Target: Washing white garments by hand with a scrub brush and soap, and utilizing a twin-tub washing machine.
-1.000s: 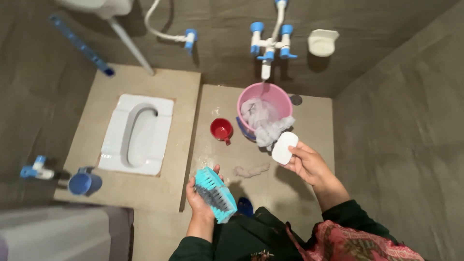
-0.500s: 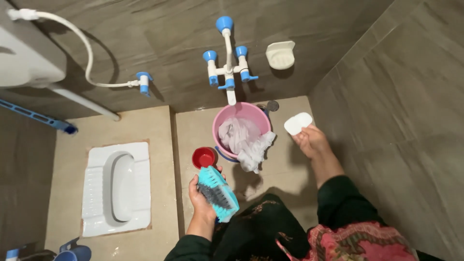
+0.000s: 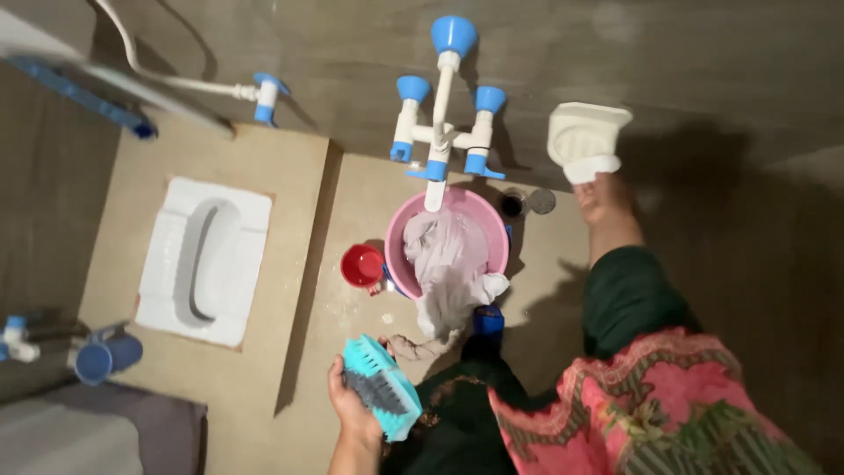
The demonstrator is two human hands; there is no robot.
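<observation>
My left hand [image 3: 350, 406] grips a turquoise scrub brush [image 3: 380, 386] with dark bristles, low over the floor. My right hand [image 3: 603, 199] reaches up to the wall and holds a white bar of soap [image 3: 592, 165] at the lower edge of the white wall soap dish [image 3: 585, 132]. Between the hands stands a pink bucket [image 3: 498, 230] with pale cloth [image 3: 448, 264] spilling over its rim. A red mug [image 3: 361, 266] sits on the floor left of the bucket.
Blue-and-white taps [image 3: 442, 123] hang on the wall above the bucket. A white squat toilet pan [image 3: 203, 259] lies at left, with a blue mug [image 3: 104, 357] near it. A small floor drain [image 3: 529, 202] is beside the bucket.
My right hand has risen with the soap from beside the bucket up to the wall soap dish. The left hand keeps the brush low. The view has shifted.
</observation>
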